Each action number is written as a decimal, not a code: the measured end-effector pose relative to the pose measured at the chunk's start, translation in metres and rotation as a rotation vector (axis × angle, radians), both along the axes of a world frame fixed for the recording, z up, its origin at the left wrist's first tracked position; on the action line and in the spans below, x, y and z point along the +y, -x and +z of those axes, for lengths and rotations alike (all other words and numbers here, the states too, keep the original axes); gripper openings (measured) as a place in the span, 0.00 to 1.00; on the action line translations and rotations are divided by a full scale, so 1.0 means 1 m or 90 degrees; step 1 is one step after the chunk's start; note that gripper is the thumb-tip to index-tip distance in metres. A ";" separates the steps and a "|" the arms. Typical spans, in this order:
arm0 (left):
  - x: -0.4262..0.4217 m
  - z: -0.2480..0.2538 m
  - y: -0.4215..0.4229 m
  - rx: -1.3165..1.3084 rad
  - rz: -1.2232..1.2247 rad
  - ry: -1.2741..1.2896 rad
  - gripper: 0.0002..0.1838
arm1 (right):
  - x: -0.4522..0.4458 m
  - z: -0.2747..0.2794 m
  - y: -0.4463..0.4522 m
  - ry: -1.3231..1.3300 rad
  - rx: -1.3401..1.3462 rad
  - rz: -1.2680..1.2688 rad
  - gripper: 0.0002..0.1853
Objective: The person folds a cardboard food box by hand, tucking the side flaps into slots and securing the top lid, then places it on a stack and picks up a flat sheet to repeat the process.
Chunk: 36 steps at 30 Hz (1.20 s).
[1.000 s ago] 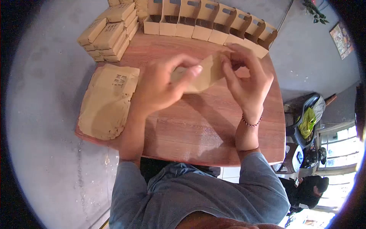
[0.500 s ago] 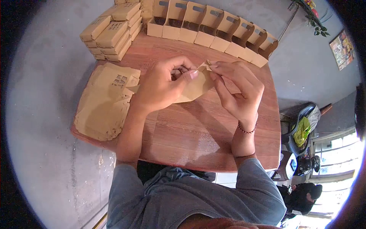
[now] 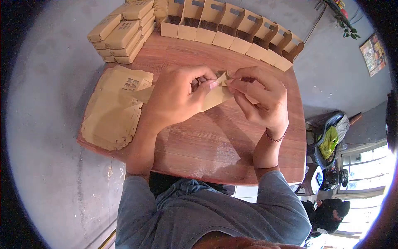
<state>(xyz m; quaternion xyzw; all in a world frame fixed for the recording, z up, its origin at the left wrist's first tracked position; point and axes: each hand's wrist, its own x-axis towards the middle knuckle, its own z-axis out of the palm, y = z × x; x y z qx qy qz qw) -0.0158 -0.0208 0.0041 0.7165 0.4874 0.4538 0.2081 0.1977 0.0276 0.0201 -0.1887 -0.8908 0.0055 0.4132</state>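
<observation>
The left hand (image 3: 176, 95) is pinching the card (image 3: 216, 100) between thumb and curled fingers, and on my feed the right hand (image 3: 265, 97) is gripping it by a folded tab (image 3: 226, 77), fingertips together. I'm seeing the card partly folded, hanging between both hands above the table (image 3: 232, 145). A bracelet (image 3: 276, 137) is circling the right wrist. Just left of the left hand a flap (image 3: 143, 94) is sticking out over the flats (image 3: 112, 120) (from this far off I'm not making out whether it belongs to the same card). The flats are lying stacked at the table's left, dark lettering (image 3: 130, 84) showing on top. Further out, I'm viewing a row of open boxes (image 3: 224, 37) standing along the far edge, and a pile (image 3: 124, 35) of closed ones sitting at the far left. Rightward, beyond the table, a chair (image 3: 317, 157) is bearing a yellow-green bag (image 3: 328, 142).
</observation>
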 end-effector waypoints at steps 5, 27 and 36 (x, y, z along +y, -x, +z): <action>-0.003 0.001 -0.002 0.047 0.009 -0.013 0.08 | 0.002 0.000 -0.004 0.005 -0.020 0.026 0.08; -0.012 -0.005 -0.004 0.193 -0.060 -0.172 0.03 | 0.008 0.001 -0.001 0.260 -0.091 0.083 0.16; -0.019 -0.005 -0.008 0.263 -0.003 -0.121 0.05 | 0.013 -0.008 0.007 0.199 -0.153 0.113 0.14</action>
